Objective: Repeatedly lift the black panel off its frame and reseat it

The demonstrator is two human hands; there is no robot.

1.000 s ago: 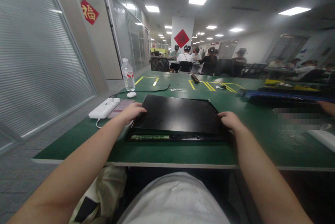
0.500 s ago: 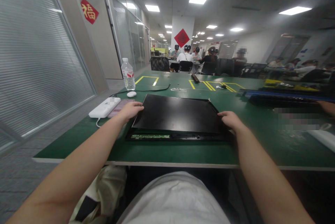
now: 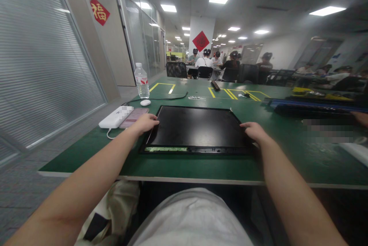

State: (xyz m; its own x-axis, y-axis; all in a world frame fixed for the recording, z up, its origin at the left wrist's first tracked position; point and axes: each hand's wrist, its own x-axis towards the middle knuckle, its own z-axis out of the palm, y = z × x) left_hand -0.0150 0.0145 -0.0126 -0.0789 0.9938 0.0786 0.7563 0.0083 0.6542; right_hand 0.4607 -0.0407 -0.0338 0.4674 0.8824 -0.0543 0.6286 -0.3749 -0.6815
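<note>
Pinching narrowly with left hand point(image 3: 148, 123) and right hand point(image 3: 254, 130) at opposite side edges of a black panel point(image 3: 198, 127).
Perhaps liable to shift crooked or crack under uneven pressure; lying flat inside a dark frame point(image 3: 221, 150), just beyond an exposed circuit board point(image 3: 166, 149), on the green table point(image 3: 201, 167).

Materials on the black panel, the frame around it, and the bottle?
Black panel: smooth glass or plastic, satin finish; it shows a soft, blurred highlight.
Frame: probably black plastic, though painted metal is possible; dark, with little shine.
Bottle: likely thin clear plastic, glossy; see-through with a ridged lower wall.
</note>
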